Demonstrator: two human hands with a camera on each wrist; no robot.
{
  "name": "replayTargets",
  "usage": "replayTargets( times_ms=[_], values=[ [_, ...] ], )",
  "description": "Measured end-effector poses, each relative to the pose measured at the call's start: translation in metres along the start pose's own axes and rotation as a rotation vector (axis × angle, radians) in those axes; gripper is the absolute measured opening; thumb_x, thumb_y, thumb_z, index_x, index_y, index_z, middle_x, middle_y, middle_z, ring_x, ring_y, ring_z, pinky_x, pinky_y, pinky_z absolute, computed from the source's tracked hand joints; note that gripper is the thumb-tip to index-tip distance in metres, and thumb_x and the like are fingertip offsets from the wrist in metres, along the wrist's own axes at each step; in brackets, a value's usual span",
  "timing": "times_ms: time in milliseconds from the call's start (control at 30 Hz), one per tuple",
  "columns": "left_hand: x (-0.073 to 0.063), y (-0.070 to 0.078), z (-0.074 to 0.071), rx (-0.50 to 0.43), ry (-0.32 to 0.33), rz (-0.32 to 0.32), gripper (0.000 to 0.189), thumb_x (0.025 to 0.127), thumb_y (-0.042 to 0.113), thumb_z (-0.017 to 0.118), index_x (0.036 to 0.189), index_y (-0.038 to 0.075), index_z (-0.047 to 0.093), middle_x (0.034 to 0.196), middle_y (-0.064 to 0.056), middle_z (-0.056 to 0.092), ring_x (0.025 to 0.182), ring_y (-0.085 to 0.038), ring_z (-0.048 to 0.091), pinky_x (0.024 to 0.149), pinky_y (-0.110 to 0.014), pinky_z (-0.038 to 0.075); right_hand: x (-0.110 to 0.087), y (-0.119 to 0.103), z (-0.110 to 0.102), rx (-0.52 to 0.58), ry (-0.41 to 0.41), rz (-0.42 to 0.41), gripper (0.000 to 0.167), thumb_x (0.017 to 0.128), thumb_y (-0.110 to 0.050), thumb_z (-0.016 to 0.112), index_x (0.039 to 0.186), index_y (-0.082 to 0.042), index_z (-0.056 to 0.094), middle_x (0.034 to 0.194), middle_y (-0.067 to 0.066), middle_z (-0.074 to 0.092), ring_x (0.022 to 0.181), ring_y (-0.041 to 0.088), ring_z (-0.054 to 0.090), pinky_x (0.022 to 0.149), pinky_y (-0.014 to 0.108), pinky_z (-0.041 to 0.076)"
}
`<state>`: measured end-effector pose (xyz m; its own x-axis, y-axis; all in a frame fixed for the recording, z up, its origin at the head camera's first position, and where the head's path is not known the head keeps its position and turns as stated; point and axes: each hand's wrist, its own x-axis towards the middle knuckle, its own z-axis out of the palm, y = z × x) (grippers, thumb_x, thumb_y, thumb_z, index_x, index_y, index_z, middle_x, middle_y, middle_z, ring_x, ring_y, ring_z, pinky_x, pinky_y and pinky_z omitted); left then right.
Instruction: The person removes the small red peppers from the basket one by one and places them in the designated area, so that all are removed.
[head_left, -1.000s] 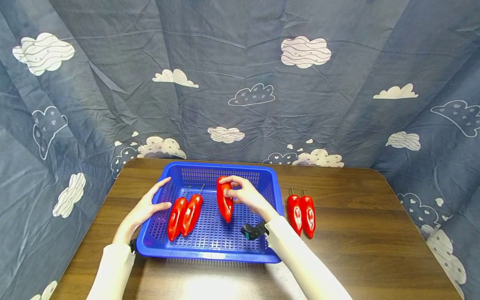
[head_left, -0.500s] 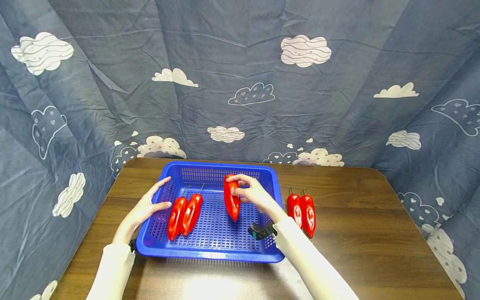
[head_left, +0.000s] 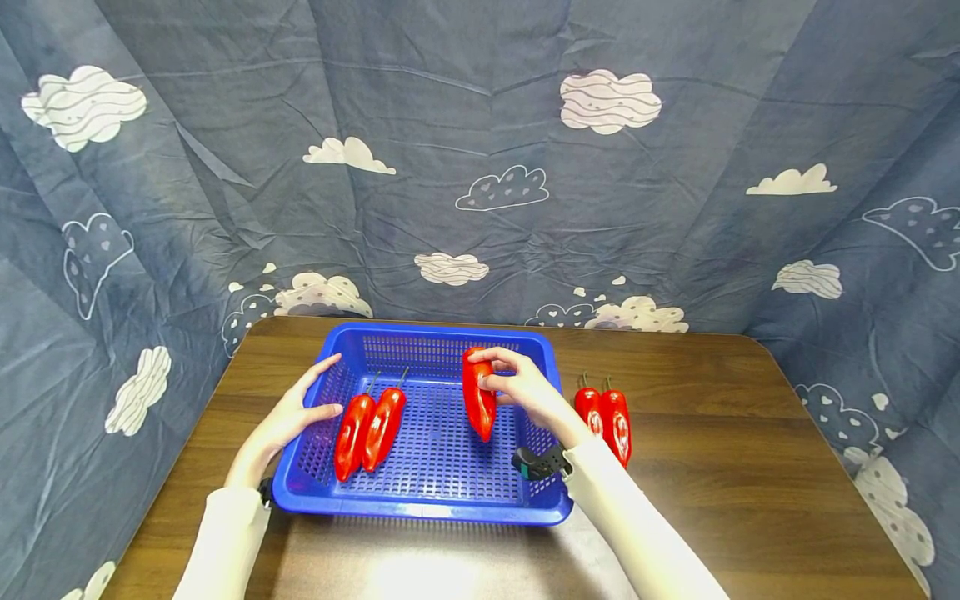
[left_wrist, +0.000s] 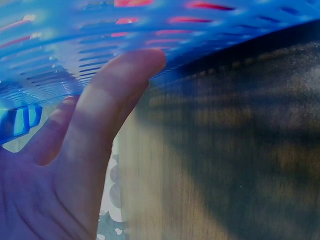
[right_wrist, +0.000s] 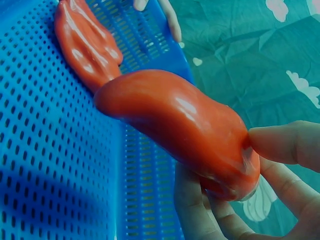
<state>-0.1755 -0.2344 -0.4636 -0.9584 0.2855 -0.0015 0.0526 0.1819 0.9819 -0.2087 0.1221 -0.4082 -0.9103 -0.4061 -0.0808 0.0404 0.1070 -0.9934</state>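
My right hand (head_left: 517,387) pinches a long, glossy red pepper (head_left: 478,398) between thumb and fingers, over the right half of a blue slatted basket (head_left: 420,510). In the right wrist view the pepper (right_wrist: 175,112) is gripped at its thick end, its tapered end pointing away. Two more red peppers (head_left: 354,437) with green stems lie side by side at the basket's left. My left hand (head_left: 288,417) is at the basket's left wall, thumb and fingers spread; in the left wrist view its thumb (left_wrist: 115,85) touches the wall from outside.
Two further red peppers (head_left: 617,421) lie on the wooden table (head_left: 720,467) just right of the basket, partly covered by my right sleeve (head_left: 637,517). A dark cloud-print curtain (head_left: 420,208) hangs behind and beside the table.
My right hand has moved to the right over the basket with the pepper in its grip. My left hand and the two peppers lying in the basket have stayed put.
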Motion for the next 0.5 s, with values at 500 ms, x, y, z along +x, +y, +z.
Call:
replayTargets(
  times_ms=[500],
  values=[
    [-0.001, 0.0, 0.0, -0.001, -0.001, -0.001, 0.074, 0.088, 0.002, 0.061, 0.151, 0.007, 0.021, 0.145, -0.033, 0.028, 0.123, -0.05, 0.039, 0.084, -0.024, 0.046, -0.011, 0.0, -0.017, -0.025, 0.017, -0.008, 0.036, 0.087, 0.002, 0.055, 0.123, 0.006, 0.055, 0.11, 0.021, 0.052, 0.09, 0.022, 0.059, 0.079, 0.049, 0.052]
  ],
)
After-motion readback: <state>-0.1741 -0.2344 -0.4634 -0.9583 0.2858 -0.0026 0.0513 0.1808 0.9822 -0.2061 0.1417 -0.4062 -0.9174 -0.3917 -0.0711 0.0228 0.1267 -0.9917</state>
